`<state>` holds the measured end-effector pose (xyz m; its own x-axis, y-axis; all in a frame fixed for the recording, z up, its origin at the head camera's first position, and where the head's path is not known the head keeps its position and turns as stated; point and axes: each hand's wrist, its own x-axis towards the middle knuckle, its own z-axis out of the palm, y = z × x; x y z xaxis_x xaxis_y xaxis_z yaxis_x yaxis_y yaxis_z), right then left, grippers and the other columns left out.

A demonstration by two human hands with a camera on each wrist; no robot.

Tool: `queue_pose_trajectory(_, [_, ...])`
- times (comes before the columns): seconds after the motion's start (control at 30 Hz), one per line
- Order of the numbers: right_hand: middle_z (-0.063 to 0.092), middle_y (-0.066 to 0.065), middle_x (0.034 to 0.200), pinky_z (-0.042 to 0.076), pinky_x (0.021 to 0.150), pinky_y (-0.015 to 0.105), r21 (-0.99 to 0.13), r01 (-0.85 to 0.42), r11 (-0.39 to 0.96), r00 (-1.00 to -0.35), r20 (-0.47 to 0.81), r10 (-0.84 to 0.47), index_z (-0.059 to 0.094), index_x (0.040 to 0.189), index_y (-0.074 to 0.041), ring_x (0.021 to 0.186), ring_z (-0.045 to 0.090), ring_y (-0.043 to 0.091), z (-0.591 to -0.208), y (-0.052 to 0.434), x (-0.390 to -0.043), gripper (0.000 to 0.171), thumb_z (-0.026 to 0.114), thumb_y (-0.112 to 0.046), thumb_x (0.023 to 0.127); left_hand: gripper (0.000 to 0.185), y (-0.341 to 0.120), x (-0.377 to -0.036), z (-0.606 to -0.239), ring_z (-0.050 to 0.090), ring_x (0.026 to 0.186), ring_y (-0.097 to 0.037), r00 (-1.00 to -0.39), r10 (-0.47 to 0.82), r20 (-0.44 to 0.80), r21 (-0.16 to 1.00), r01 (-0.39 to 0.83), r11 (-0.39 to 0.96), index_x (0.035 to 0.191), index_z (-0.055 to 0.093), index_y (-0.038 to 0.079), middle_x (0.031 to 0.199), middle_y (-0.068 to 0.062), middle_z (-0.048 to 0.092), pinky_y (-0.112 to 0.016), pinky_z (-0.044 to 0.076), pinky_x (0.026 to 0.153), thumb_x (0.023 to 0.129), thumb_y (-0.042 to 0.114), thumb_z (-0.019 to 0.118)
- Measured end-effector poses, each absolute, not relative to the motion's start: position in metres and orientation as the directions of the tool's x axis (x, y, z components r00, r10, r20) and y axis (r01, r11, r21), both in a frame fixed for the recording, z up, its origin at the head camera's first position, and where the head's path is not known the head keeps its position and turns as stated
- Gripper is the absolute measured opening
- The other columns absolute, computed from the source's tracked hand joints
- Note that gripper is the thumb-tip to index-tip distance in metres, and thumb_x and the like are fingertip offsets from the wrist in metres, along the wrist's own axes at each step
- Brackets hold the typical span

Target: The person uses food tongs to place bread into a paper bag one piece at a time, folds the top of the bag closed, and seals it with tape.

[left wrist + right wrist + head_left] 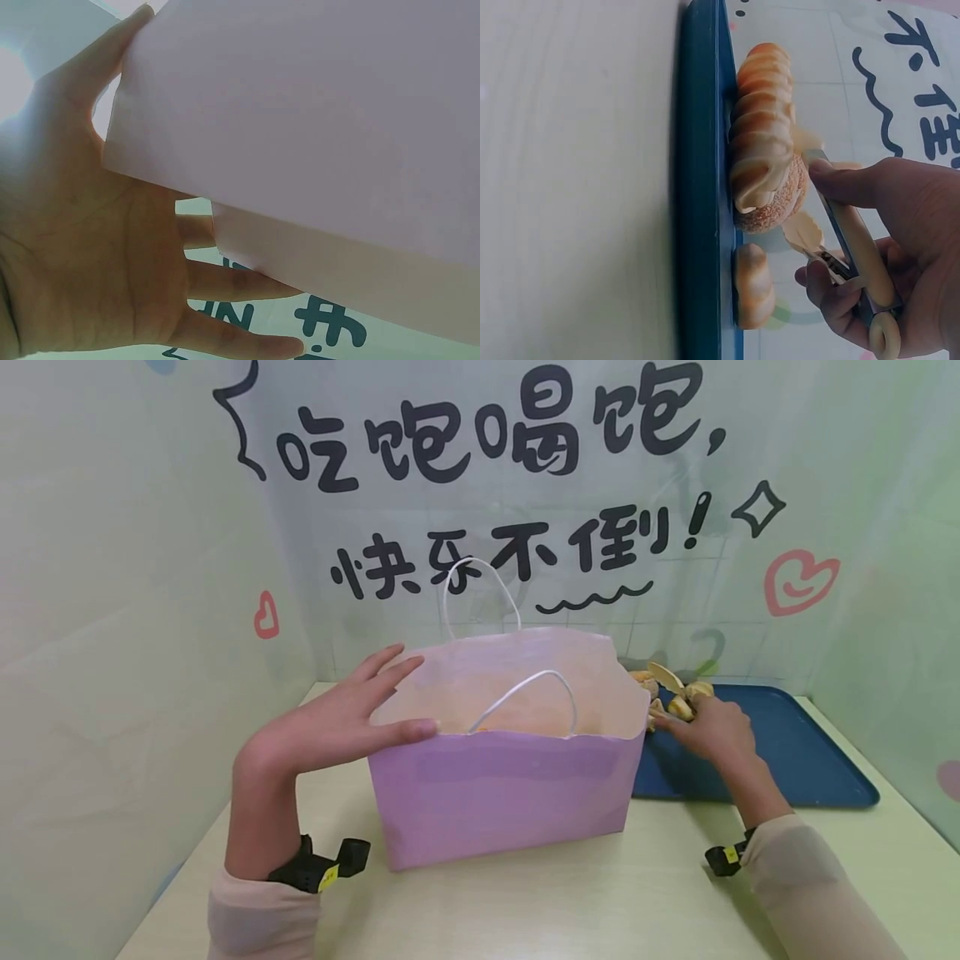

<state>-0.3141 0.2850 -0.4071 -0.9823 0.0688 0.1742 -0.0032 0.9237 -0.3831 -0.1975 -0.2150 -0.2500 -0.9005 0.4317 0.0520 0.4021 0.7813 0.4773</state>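
Hands are split across two jobs. Left hand (341,722) sits at the left end of the purple paper bag (510,785), fingers straight and spread, thumb lying along the front top edge, other fingers along the back edge; grip is apart, only touching, not clamped. Left wrist view confirms: open palm (90,247) against the bag's pale side (315,142), thumb up along the edge. Bag stands upright and open on the pale desk (562,902), centre of frame, two white cord handles (525,689), one sticking up at the back, one drooping across the mouth. Something orange shows inside, can't tell what. Right hand (712,727) is just right of the bag, over the left end of the blue tray (810,760). Grip is clamped on cream-coloured tongs (855,247): thumb on top of one arm, fingers curled under the other. Tong tips are at a spiral-ridged golden bread roll (761,135) on the tray rim (701,187); whether they actually pinch it, can't tell. Under that roll sits a round sesame-crusted bun (776,206), touching it. A smaller twisted roll (751,285) lies just beside them on the same tray. In the head view the bread pile is mostly hidden behind the bag's right corner. Both wrists carry black camera straps, sleeves are beige. Back wall has black lettering and heart stickers.
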Motion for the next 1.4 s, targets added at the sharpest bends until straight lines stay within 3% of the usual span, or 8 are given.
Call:
queue_pose_trajectory(0.23, [0.058, 0.018, 0.079, 0.042, 0.055, 0.042, -0.374, -0.005, 0.927, -0.979, 0.192, 0.072, 0.063, 0.116, 0.005, 0.072, 0.058, 0.038, -0.401, 0.287, -0.311, 0.071, 0.071, -0.061, 0.094, 0.096, -0.215, -0.197, -0.25, 0.014, 0.162, -0.034, -0.899, 0.435, 0.055, 0.479, 0.406, 0.778, 0.171, 0.021, 0.029, 0.177, -0.001, 0.001, -0.066, 0.027, 0.121, 0.095, 0.072, 0.062])
queue_pose_trajectory(0.47, [0.063, 0.029, 0.095, 0.046, 0.061, 0.048, -0.375, 0.003, 0.927, -0.983, 0.17, 0.072, 0.055, 0.141, 0.007, 0.081, 0.061, 0.045, -0.391, 0.294, -0.307, 0.089, 0.065, -0.068, 0.095, 0.096, -0.215, -0.197, -0.249, 0.014, 0.162, -0.033, -0.9, 0.433, 0.05, 0.481, 0.401, 0.779, 0.171, 0.021, 0.03, 0.177, -0.001, 0.001, -0.066, 0.028, 0.121, 0.095, 0.073, 0.061])
queue_pose_trajectory(0.53, [0.063, 0.029, 0.097, 0.046, 0.062, 0.048, -0.39, 0.009, 0.921, -0.984, 0.161, 0.078, 0.055, 0.142, 0.005, 0.081, 0.06, 0.044, -0.387, 0.296, -0.305, 0.089, 0.063, -0.07, 0.096, 0.096, -0.216, -0.197, -0.249, 0.014, 0.162, -0.033, -0.9, 0.432, 0.049, 0.482, 0.401, 0.779, 0.171, 0.021, 0.03, 0.177, 0.0, 0.001, -0.066, 0.028, 0.121, 0.095, 0.073, 0.061])
queue_pose_trajectory(0.77, [0.058, 0.041, 0.127, 0.05, 0.078, 0.06, -0.42, -0.004, 0.908, -0.976, 0.199, 0.088, 0.04, 0.155, 0.011, 0.105, 0.057, 0.055, -0.364, 0.3, -0.296, 0.1, 0.059, -0.069, 0.099, 0.096, -0.217, -0.196, -0.25, 0.013, 0.162, -0.034, -0.901, 0.431, 0.052, 0.481, 0.401, 0.78, 0.171, 0.021, 0.029, 0.177, -0.001, 0.001, -0.067, 0.027, 0.121, 0.095, 0.073, 0.061])
queue_pose_trajectory(1.0, [0.06, 0.029, 0.103, 0.041, 0.063, 0.041, -0.484, -0.039, 0.874, -0.954, 0.278, 0.112, 0.041, 0.157, 0.007, 0.092, 0.053, 0.043, -0.335, 0.297, -0.278, 0.097, 0.058, -0.069, 0.099, 0.096, -0.217, -0.196, -0.251, 0.014, 0.162, -0.034, -0.901, 0.431, 0.052, 0.48, 0.401, 0.78, 0.171, 0.021, 0.029, 0.177, -0.001, 0.001, -0.067, 0.028, 0.121, 0.095, 0.074, 0.061])
queue_pose_trajectory(1.17, [0.062, 0.033, 0.114, 0.045, 0.061, 0.036, -0.543, -0.071, 0.837, -0.927, 0.347, 0.146, 0.039, 0.16, 0.003, 0.099, 0.053, 0.044, -0.313, 0.289, -0.261, 0.094, 0.062, -0.065, 0.1, 0.096, -0.217, -0.196, -0.251, 0.014, 0.162, -0.033, -0.901, 0.431, 0.057, 0.481, 0.403, 0.779, 0.171, 0.021, 0.029, 0.177, -0.001, 0.002, -0.066, 0.028, 0.121, 0.095, 0.073, 0.061])
queue_pose_trajectory(1.4, [0.067, 0.034, 0.124, 0.04, 0.057, 0.013, -0.555, -0.179, 0.812, -0.871, 0.473, 0.131, 0.044, 0.16, -0.005, 0.103, 0.059, 0.04, -0.291, 0.27, -0.23, 0.084, 0.073, -0.054, 0.097, 0.097, -0.217, -0.196, -0.25, 0.014, 0.162, -0.033, -0.899, 0.435, 0.053, 0.482, 0.404, 0.778, 0.171, 0.021, 0.029, 0.177, -0.001, 0.002, -0.066, 0.027, 0.121, 0.095, 0.073, 0.062])
